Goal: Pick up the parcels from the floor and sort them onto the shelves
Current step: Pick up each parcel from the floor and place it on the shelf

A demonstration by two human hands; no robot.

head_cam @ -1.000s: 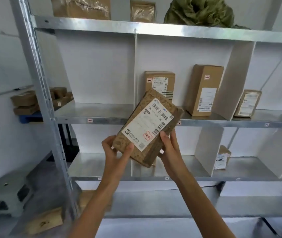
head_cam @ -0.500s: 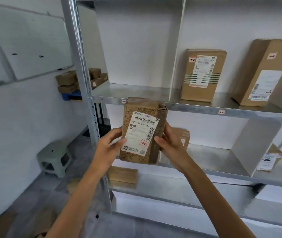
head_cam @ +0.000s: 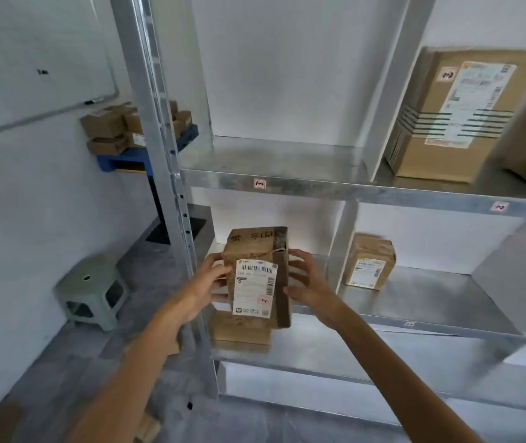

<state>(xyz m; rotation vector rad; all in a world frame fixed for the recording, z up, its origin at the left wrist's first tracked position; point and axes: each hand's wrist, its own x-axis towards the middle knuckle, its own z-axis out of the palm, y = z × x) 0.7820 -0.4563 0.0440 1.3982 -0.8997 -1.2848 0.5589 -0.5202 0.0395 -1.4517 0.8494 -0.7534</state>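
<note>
Your left hand (head_cam: 210, 282) and right hand (head_cam: 306, 286) grip the parcel (head_cam: 256, 276) by its sides. It was tipped, now it's straight at the lower shelf (head_cam: 431, 295) – nearly home

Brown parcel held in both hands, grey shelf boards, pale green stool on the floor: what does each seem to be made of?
Brown rectangular parcel: cardboard, matte, with creased edges, darker brown tape and a white paper label.
Grey shelf boards: metal, probably galvanised steel, judging by the dull mottled sheen.
Pale green square stool: likely moulded plastic, given its uniform colour and cut-out sides.
</note>
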